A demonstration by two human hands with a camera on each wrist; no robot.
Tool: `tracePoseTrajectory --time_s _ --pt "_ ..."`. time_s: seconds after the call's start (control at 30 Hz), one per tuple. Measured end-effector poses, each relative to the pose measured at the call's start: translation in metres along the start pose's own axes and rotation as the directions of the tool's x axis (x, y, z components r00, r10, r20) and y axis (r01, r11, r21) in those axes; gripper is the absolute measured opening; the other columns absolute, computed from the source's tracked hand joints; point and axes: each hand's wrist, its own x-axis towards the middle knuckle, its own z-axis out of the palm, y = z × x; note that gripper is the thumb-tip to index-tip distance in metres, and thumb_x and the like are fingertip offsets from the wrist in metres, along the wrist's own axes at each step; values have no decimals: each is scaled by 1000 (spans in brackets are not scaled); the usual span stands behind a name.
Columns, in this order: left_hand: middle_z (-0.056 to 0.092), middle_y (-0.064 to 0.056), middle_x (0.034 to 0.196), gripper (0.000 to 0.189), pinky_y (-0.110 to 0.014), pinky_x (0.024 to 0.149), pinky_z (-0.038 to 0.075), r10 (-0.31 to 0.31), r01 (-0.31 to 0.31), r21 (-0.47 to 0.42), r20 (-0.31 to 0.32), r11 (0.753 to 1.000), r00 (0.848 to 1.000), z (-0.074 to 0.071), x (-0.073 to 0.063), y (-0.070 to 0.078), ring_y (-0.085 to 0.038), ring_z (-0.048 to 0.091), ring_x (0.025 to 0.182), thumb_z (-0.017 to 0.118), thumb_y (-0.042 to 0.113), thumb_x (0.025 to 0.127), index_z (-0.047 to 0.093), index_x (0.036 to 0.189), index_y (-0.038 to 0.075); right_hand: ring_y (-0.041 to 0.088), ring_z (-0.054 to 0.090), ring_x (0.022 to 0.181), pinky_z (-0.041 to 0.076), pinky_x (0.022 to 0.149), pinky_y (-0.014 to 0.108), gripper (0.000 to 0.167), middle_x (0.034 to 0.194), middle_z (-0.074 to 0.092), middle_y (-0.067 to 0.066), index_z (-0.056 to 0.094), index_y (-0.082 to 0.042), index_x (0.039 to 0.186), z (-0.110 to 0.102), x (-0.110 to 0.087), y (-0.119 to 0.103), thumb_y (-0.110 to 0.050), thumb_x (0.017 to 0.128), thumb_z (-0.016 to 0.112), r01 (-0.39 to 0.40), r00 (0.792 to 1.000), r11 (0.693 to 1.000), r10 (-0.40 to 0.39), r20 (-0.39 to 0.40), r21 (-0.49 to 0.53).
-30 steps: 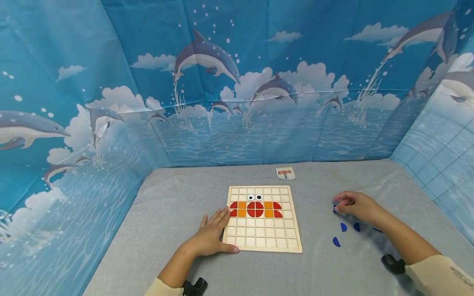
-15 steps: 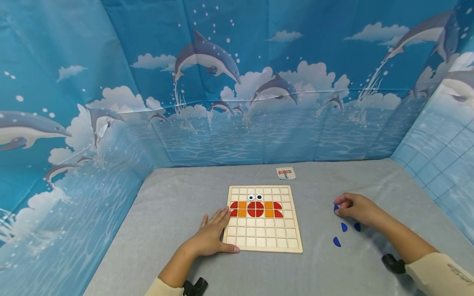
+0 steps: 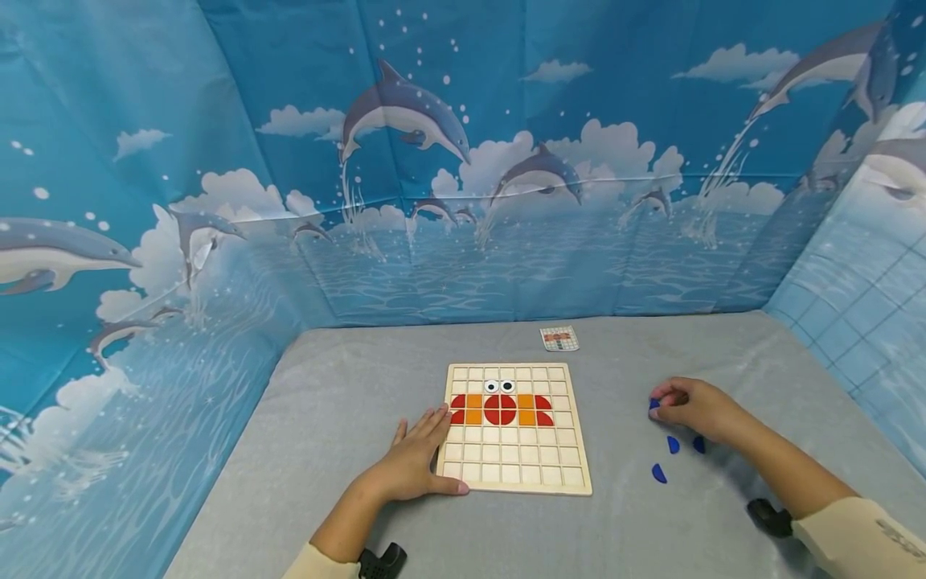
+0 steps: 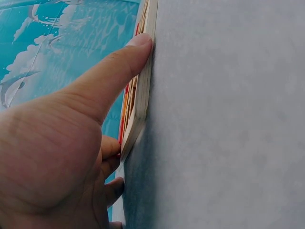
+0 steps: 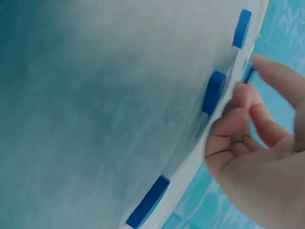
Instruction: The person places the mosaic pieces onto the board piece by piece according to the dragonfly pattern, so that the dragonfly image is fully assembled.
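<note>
R hand [image 3: 692, 407] is pinching blue pc [image 3: 654, 404] at its L-facing fingertips; pc's long axis unclear. Board [image 3: 529, 455] is lying L of pc, well apart; L hand [image 3: 415, 460], fingers extended, is touching board's L edge.

Table [image 3: 347, 402]: spread across the lower frame, backed by a curtain [image 3: 463, 273]. Board [image 3: 517, 456]: placed at lower centre; a band of pieces [image 3: 493, 404] is set across its third and fourth rows from the top, with two eye pieces [image 3: 507, 387] set just above. Left hand [image 3: 412, 462]: laid at the board's left edge and near left corner. Card [image 3: 559, 338]: placed behind the board. Three loose pieces [image 3: 674, 445]: scattered right of the board, at lower right. One further piece [image 3: 654, 404]: held in the right hand [image 3: 694, 406], behind them.
</note>
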Motion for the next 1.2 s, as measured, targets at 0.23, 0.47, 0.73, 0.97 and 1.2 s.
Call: tracePoseTrajectory --time_s 0.23,0.47,0.73,0.97,1.2 --pt "13 -6 172 119 -68 123 0 -1 1 2 -5 1000 1000 2 1 -2 -31 10 160 78 66 77 18 163 10 15 63 87 51 71 32 39 103 69 7 64 -2 122 11 -3 -32 -29 94 71 55 998 996 -55 -5 66" --pt "12 -5 172 119 -67 123 0 4 -4 3 0 1000 1000 2 1 -2 -32 10 160 78 66 77 18 163 10 18 62 84 52 68 31 36 101 67 6 65 -4 122 31 -4 -67 -24 92 74 115 993 979 -117 7 169" --pt "12 -5 172 119 -67 123 0 3 -3 3 -4 1000 1000 2 1 -2 -31 10 160 78 65 77 18 163 9 19 56 79 48 63 25 27 94 64 4 69 -6 114 57 1 -102 -15 89 76 175 983 966 -183 25 189" --pt "12 -5 172 119 -67 123 0 0 0 0 0 1000 1000 1 1 -2 -31 10 160 78 65 77 18 163 10 18 54 77 47 62 22 22 90 62 3 70 -7 107 79 5 -124 -13 87 77 241 961 942 -266 80 234" --pt "11 -5 172 119 -67 123 0 2 -2 -12 5 1000 1000 -1 1 -2 -31 9 160 78 65 77 17 163 10 13 53 71 46 60 21 18 84 61 1 70 -9 102 99 16 -134 -12 86 79 301 936 927 -332 115 222"
